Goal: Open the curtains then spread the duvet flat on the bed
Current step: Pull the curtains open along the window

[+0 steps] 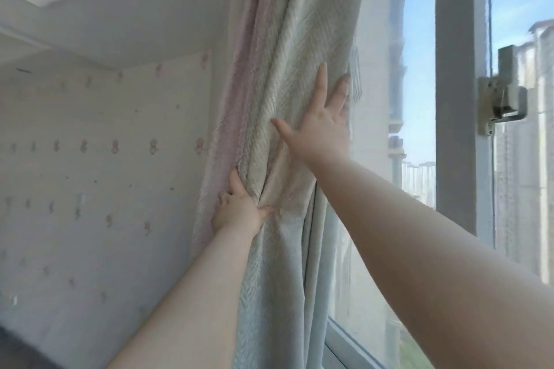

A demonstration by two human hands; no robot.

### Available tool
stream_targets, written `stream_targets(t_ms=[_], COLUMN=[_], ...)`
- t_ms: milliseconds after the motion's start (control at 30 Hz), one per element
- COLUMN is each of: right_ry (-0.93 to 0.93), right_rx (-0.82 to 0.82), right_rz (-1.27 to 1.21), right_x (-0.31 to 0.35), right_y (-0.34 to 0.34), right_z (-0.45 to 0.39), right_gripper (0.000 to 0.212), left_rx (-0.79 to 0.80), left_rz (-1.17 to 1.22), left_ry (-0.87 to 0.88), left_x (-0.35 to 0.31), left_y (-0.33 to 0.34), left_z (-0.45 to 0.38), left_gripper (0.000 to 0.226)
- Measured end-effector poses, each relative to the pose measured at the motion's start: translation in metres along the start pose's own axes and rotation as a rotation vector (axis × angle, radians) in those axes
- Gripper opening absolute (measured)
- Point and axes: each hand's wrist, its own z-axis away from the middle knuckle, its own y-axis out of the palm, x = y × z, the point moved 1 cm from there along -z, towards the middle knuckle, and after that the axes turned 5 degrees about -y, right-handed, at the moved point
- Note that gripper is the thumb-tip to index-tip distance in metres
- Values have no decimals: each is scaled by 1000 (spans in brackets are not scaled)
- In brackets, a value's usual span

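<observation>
head view, looking up at the window corner. curtain (284, 75) is bunched into a thick column against the wallpapered wall (105, 159), pulled off most of the window (419, 99). left hand (238, 208) grips a fold low on the bunch, fingers (234, 180) curled into the fabric, thumb pinching from the right side. right hand (322, 126) is higher, fingers straight and spread, palm pressing flat on the outer folds, grasping nothing. a sheer layer (374, 129) looks to hang over the glass just right of the bunch, hard to tell how far it runs. window handle (503, 99) sits well apart on the frame to the right.

judgement: curtain step looks nearly done, just packing folds to the side. duvet and bed are not in view, so that part is not yet started as far as can be seen.

risks: letting go may let the bunch spring back over the glass since no tieback is visible. hard downward tug from the left hand could strain hooks or the rail at the top, mostly hidden. sheer may be left closed.

containers: none in view.
</observation>
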Motion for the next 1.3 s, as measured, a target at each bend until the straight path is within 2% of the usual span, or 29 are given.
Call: stream_targets(t_ms=[267,400,567,733,867,1000,1200,1300], right_ry=[120,213,231,207,195,195,129,104], right_rx=[282,346,271,215,224,259,300,350], right_rz=[101,95,165,359,378,297,243,250], right_x=[15,24,25,21,11,0,-21,-32], right_y=[73,120,153,180,197,223,255,272], right_z=[-78,-101,-118,-131,-144,-162,-194,-211], right_gripper=[123,129,123,114,108,115,145,143], left_rx=[-146,-76,-16,38,64,84,71,71], left_rz=[-189,-276,-168,-45,-29,-10,-15,-19], left_ry=[22,133,219,206,192,140,97,74], left_x=[43,60,86,99,103,109,112,114], left_y=[20,24,30,45,57,70,91,104], left_z=[-80,-124,-164,-188,-206,-227,-262,-277], left_gripper=[130,143,148,146,144,145,143,139])
